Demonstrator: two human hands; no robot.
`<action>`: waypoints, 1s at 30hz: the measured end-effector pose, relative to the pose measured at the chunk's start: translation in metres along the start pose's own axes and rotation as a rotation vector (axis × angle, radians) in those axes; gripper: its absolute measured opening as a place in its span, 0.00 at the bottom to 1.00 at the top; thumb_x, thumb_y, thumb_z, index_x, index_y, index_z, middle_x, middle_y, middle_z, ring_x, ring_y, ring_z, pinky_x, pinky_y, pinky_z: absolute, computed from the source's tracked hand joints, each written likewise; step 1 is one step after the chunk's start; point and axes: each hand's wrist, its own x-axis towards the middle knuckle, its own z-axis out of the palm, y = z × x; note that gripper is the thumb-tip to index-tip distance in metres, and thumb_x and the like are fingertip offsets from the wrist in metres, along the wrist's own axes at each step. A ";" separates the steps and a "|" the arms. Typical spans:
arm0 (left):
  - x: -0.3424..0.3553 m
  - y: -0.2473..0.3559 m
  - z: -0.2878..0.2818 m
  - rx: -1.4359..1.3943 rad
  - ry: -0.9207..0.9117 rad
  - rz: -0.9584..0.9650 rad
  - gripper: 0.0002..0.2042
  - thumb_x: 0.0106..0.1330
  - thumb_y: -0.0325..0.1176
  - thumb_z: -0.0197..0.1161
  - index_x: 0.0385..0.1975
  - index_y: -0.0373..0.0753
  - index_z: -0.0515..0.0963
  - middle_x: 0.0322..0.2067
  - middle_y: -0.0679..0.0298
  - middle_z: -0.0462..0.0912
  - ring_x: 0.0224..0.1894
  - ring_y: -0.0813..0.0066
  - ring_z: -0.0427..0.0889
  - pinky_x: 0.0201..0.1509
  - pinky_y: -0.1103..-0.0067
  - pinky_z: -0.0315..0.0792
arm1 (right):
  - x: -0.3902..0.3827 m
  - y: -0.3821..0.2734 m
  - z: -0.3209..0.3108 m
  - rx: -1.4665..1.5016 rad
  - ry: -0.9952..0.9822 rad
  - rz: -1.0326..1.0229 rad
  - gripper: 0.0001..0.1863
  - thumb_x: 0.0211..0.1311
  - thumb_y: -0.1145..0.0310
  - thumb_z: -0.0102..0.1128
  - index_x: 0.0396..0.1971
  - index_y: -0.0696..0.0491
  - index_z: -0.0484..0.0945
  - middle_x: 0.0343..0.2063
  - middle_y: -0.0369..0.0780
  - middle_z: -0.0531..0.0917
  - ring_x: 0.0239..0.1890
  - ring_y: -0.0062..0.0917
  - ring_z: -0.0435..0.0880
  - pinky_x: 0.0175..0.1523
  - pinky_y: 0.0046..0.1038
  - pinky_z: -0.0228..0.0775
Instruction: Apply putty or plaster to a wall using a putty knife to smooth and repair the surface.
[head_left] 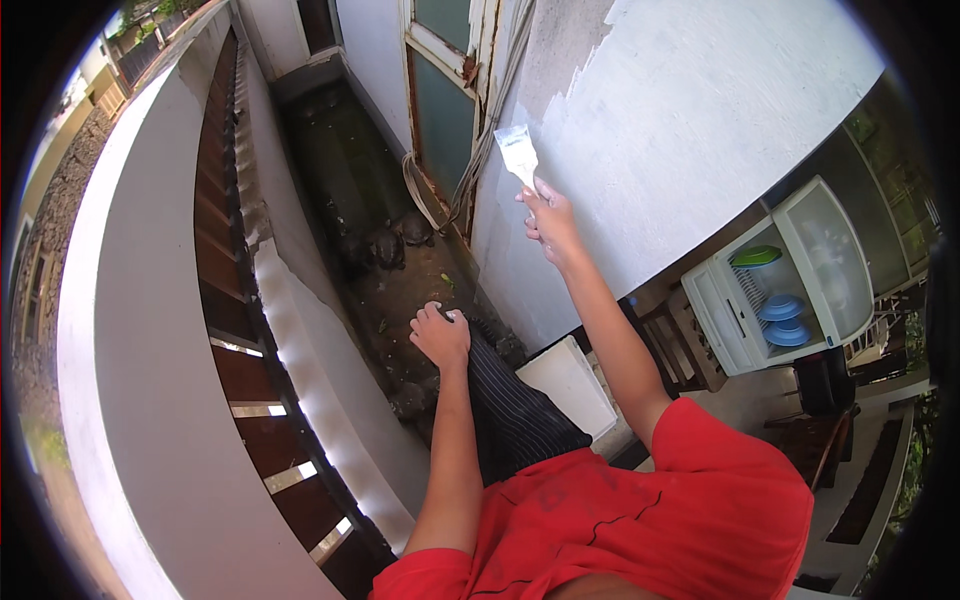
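My right hand [552, 222] is closed around the handle of a paintbrush [518, 155]. The flat bristles carry white paint and point up beside the wall [640, 150], close to its surface. White smears mark the fingers of that hand. Fresh white coating covers much of the wall, with a ragged edge against a greyer patch [560, 45] at the top. Lower down, my left hand [440, 335] rests at the knee of my dark striped trousers [510, 400], its fingers loosely bent and no tool visible in it.
Below on the left lies a narrow trough of murky water [335, 150], with turtle-like dark shapes [388, 248] at its near end. Cables [465, 190] hang by a rusty-framed door [443, 120]. A white panel [570, 385] lies beside my leg. A dish cabinet [735, 305] stands right; a parapet [140, 300] curves left.
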 end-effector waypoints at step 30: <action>-0.006 0.006 0.009 0.001 -0.013 0.046 0.14 0.50 0.38 0.55 0.36 0.40 0.73 0.35 0.60 0.74 0.43 0.62 0.70 0.45 0.68 0.62 | 0.034 0.012 -0.021 0.581 0.020 0.215 0.21 0.61 0.76 0.40 0.55 0.60 0.60 0.34 0.37 0.70 0.20 0.15 0.59 0.18 0.16 0.49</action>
